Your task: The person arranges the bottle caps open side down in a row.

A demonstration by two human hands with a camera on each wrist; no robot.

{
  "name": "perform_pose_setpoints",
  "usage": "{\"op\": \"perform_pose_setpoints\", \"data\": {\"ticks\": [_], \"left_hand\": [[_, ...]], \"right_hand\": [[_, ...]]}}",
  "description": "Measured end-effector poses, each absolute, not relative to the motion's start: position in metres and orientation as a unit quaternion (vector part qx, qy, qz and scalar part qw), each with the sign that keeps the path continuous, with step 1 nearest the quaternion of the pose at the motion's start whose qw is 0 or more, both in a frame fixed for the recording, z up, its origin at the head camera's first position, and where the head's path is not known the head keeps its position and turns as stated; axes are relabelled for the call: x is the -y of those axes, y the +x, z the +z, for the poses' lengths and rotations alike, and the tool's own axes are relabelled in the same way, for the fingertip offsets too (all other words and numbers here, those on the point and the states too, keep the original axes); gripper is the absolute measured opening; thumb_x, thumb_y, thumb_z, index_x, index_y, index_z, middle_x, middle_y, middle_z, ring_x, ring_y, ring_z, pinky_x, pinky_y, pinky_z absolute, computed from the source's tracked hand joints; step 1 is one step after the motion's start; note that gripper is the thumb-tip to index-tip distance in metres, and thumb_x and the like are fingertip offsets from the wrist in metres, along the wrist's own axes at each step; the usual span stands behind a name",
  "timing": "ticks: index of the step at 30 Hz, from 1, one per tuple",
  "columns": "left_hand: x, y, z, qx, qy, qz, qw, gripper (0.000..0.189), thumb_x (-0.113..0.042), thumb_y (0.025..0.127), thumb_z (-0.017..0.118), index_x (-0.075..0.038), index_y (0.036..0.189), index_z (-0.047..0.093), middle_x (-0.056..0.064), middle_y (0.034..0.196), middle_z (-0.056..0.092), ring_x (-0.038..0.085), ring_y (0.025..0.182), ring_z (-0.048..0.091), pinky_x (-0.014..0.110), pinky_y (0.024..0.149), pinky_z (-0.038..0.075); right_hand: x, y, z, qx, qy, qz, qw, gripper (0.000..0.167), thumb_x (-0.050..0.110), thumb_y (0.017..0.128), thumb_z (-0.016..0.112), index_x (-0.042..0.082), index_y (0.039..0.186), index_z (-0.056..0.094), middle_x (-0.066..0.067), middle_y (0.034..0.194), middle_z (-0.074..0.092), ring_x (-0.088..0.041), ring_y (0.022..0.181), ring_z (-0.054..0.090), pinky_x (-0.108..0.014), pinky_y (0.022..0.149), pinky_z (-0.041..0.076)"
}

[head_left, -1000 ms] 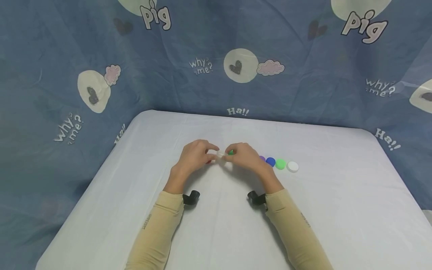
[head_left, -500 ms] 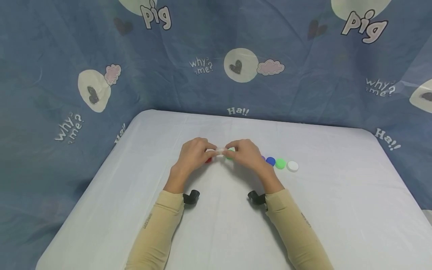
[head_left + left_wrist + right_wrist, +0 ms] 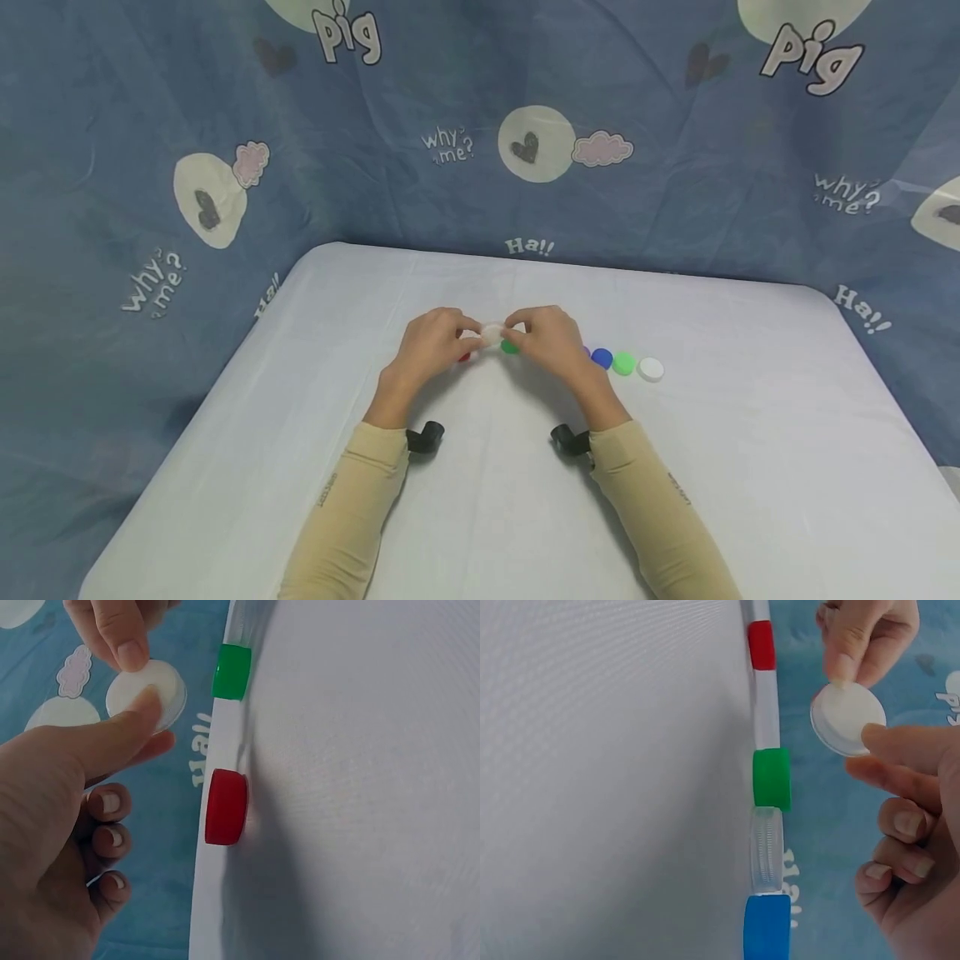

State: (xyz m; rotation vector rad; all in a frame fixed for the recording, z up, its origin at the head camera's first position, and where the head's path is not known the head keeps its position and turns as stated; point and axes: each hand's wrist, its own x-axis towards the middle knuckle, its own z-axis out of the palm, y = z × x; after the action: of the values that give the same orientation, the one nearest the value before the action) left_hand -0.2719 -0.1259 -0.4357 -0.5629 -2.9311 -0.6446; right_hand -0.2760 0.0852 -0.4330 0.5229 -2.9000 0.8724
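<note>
Both hands hold one translucent whitish round cap above the far-middle part of the table. My left hand pinches its left edge between thumb and index finger, and the other fingers curl loosely in the left wrist view. On the opposite edge, my right hand pinches it the same way. A pale flat face of the cap shows in the right wrist view. Below the hands stand a red cap and a green cap, apart from the fingers.
Beside the green cap are a clear ribbed cap and a blue cap. Farther right lie a dark blue cap, a light green cap and a white cap. A patterned blue cloth hangs behind the white table.
The held cap has risen slightly and turned: half a second ago it looked thin and edge-on, now its round face shows. Both hands keep their pinch and have shifted only a little.
</note>
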Motion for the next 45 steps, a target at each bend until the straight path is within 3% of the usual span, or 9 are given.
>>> {"op": "perform_pose_setpoints", "data": {"ticks": [5,8,12,16,19,23,28,45], "left_hand": [[0.124,-0.272,-0.435,0.957,-0.199,-0.205,0.049,0.035,-0.043,0.082,0.078,-0.023,0.110,0.077,-0.007,0.067,0.057,0.013,0.061,0.048,0.028,0.053,0.038],[0.124,-0.272,-0.434,0.955,-0.209,-0.199,0.072,0.041,-0.043,0.080,0.079,-0.025,0.117,0.075,-0.007,0.069,0.057,0.012,0.062,0.047,0.027,0.053,0.037],[0.125,-0.272,-0.434,0.948,-0.227,-0.196,0.103,0.050,-0.039,0.080,0.080,-0.031,0.128,0.067,-0.006,0.071,0.055,0.012,0.062,0.045,0.027,0.052,0.035],[0.126,-0.272,-0.436,0.942,-0.248,-0.200,0.110,0.046,-0.035,0.083,0.079,-0.035,0.127,0.068,-0.007,0.069,0.054,0.012,0.062,0.045,0.027,0.054,0.035],[0.127,-0.272,-0.437,0.941,-0.251,-0.202,0.104,0.041,-0.036,0.083,0.078,-0.035,0.123,0.070,-0.007,0.069,0.054,0.012,0.063,0.045,0.027,0.055,0.036],[0.128,-0.272,-0.436,0.943,-0.241,-0.212,0.091,0.039,-0.040,0.082,0.078,-0.034,0.121,0.072,-0.007,0.068,0.054,0.012,0.063,0.045,0.028,0.055,0.036],[0.128,-0.273,-0.435,0.943,-0.230,-0.228,0.074,0.039,-0.046,0.082,0.076,-0.035,0.120,0.072,-0.006,0.066,0.054,0.013,0.061,0.045,0.029,0.055,0.036],[0.127,-0.274,-0.439,0.950,-0.200,-0.236,0.049,0.042,-0.054,0.085,0.070,-0.036,0.123,0.070,-0.014,0.050,0.056,0.011,0.058,0.051,0.029,0.056,0.040]], "right_hand": [[-0.088,-0.277,-0.434,0.930,0.140,0.338,0.005,0.023,0.037,0.091,0.067,0.018,0.098,0.078,-0.004,0.075,0.064,-0.018,0.067,0.051,-0.029,0.057,0.040],[-0.090,-0.278,-0.435,0.919,0.133,0.370,-0.014,0.023,0.035,0.091,0.067,0.016,0.098,0.078,-0.006,0.085,0.070,-0.019,0.074,0.056,-0.028,0.061,0.043],[-0.090,-0.278,-0.435,0.909,0.127,0.396,-0.038,0.025,0.034,0.092,0.067,0.013,0.101,0.078,-0.006,0.101,0.075,-0.020,0.087,0.061,-0.029,0.069,0.048],[-0.090,-0.277,-0.434,0.906,0.124,0.402,-0.055,0.027,0.033,0.092,0.066,0.011,0.103,0.077,-0.007,0.106,0.075,-0.021,0.091,0.062,-0.029,0.071,0.048],[-0.092,-0.277,-0.432,0.904,0.131,0.400,-0.072,0.027,0.033,0.091,0.067,0.011,0.105,0.077,-0.008,0.100,0.073,-0.020,0.084,0.058,-0.029,0.068,0.046],[-0.096,-0.277,-0.430,0.902,0.154,0.393,-0.092,0.030,0.031,0.089,0.071,0.013,0.112,0.075,-0.005,0.078,0.062,-0.018,0.069,0.049,-0.029,0.061,0.041],[-0.100,-0.277,-0.428,0.906,0.178,0.379,-0.066,0.036,0.029,0.087,0.076,0.017,0.121,0.071,0.000,0.060,0.046,-0.015,0.055,0.039,-0.028,0.053,0.035],[-0.091,-0.278,-0.433,0.929,0.196,0.312,-0.031,0.038,0.033,0.088,0.075,0.020,0.124,0.071,0.000,0.062,0.050,-0.013,0.056,0.041,-0.027,0.052,0.035]]}}
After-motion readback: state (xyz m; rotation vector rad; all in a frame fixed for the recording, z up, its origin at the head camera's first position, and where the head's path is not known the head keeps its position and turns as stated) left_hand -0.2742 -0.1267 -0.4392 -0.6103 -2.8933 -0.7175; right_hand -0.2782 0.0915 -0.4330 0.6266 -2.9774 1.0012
